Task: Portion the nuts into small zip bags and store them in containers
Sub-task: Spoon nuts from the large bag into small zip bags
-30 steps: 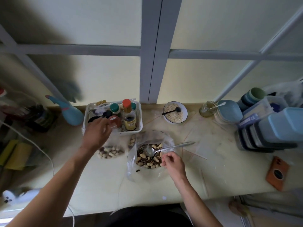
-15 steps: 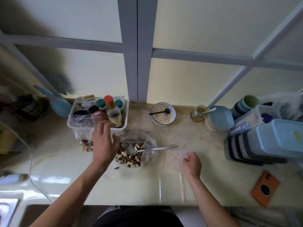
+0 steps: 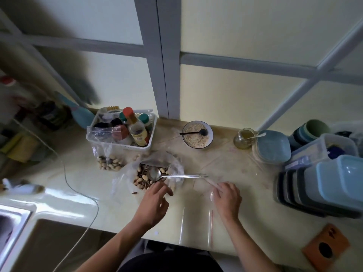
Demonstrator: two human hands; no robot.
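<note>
Left hand (image 3: 154,205), off the filled nut bag (image 3: 107,160) by the condiment basket (image 3: 121,132), now loose-fingered beside the open nut bag (image 3: 155,175); right hand (image 3: 227,199) pinching an empty zip bag (image 3: 198,209).

A: What is the left hand (image 3: 155,201) doing?
B: It is withdrawing from the filled zip bag (image 3: 109,156), nearing the large nut bag (image 3: 155,169).
A: The right hand (image 3: 227,199)?
B: It is now pinching an empty zip bag (image 3: 204,195).

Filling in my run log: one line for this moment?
left hand: open, at nut bag | right hand: pinching empty zip bag | spoon: in nuts | filled bag: by basket
</note>
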